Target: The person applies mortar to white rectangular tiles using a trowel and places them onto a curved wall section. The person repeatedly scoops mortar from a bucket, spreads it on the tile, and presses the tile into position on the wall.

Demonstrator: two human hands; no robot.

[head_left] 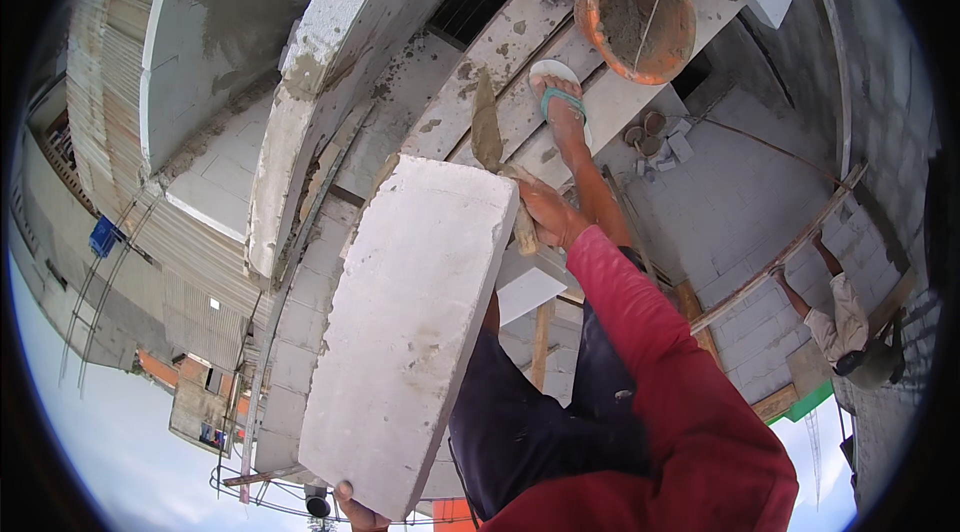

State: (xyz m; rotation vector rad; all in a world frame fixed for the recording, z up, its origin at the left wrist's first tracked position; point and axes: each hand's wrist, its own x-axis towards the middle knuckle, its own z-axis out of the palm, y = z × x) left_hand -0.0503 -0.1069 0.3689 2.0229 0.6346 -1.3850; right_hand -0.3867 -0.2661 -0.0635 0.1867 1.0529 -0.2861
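A large pale lightweight concrete block (405,317) with chipped edges is held up in front of me, tilted. At its lower end my left hand (358,510) grips the edge; only some fingers show and the left arm is hidden. Beside the block's upper right corner, my right hand (548,212) is closed around a trowel (487,127). The mortar-coated blade points away from me, and the wooden handle end sticks out below the hand. Those right fingers also seem to touch the block's edge.
My sandalled foot (562,97) stands on mortar-spattered planks (520,27). Orange buckets of mortar (640,17) sit at the planks' far end. A block wall (330,42) curves along the left. Below right, another person (840,317) is near a wooden pole (780,257).
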